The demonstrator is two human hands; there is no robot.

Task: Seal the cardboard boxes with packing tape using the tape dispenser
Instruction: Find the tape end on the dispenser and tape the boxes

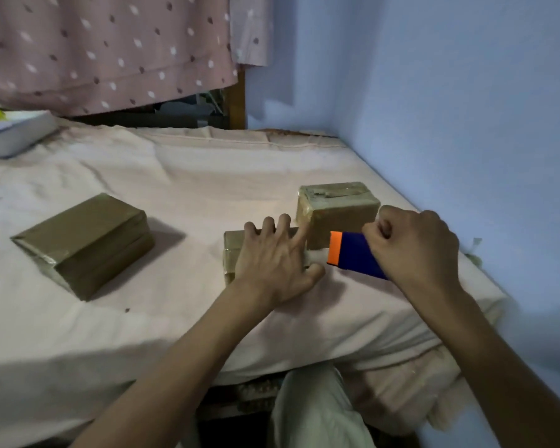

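Three brown taped cardboard boxes lie on the bed. My left hand (pixel 274 257) rests spread, fingers straight, on top of the small middle box (pixel 232 250), hiding most of it. Just behind it to the right stands a second box (pixel 338 210) with wrinkled tape on its top. My right hand (pixel 414 250) grips the blue tape dispenser (pixel 356 255) with an orange end, held just right of the middle box, in front of the second box. A larger box (pixel 84 244) sits apart at the left.
The bed's pale pink sheet (pixel 181 182) covers the work area, with a blue wall (pixel 466 108) close on the right. A white box (pixel 10 134) lies at the far left. A dotted pink curtain (pixel 104 50) hangs behind. My knee (pixel 314 412) is below the bed edge.
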